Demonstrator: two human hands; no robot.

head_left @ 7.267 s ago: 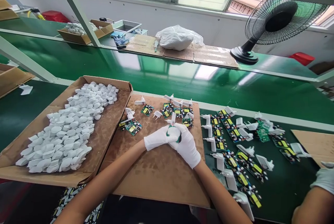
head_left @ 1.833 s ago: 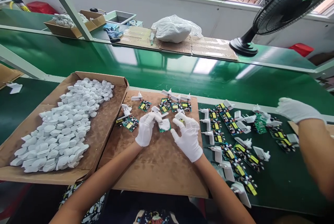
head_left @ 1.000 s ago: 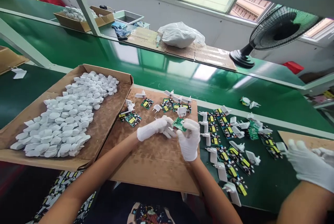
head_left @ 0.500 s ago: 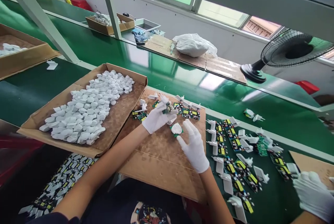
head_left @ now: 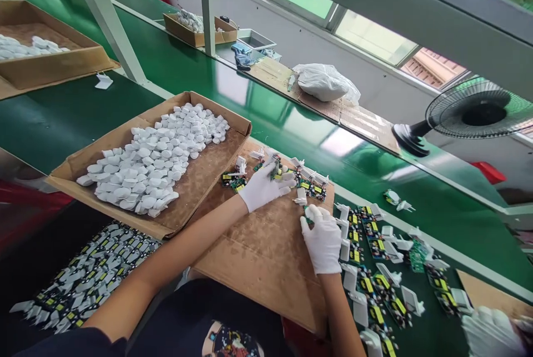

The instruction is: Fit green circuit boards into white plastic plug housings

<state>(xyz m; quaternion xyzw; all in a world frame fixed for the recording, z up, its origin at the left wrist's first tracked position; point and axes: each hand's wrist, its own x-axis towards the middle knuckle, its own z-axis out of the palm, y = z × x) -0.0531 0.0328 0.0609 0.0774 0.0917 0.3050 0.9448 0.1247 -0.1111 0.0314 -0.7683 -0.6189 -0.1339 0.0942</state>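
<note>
My left hand [head_left: 266,186], in a white glove, holds a small green circuit board [head_left: 275,169] with a white plug part between thumb and fingers above the brown cardboard sheet [head_left: 250,246]. My right hand [head_left: 322,237], also gloved, has its fingers curled down at the sheet's right side. A green board edge [head_left: 308,214] shows at its fingertips; the rest is hidden under the hand. A white plug piece [head_left: 300,197] lies just beyond those fingers. Several boards with white plug parts [head_left: 312,186] line the sheet's far edge.
A cardboard tray [head_left: 166,229] of small white pieces stands at left. Many boards [head_left: 377,246] lie on the green surface at right, near another person's gloved hand [head_left: 491,332]. More boards [head_left: 91,273] fill the lower left. A fan [head_left: 478,112] stands at back right.
My right hand has closed its fingers at the board that lay on the cardboard. My left hand still holds its board. The view has shifted and tilted a little.
</note>
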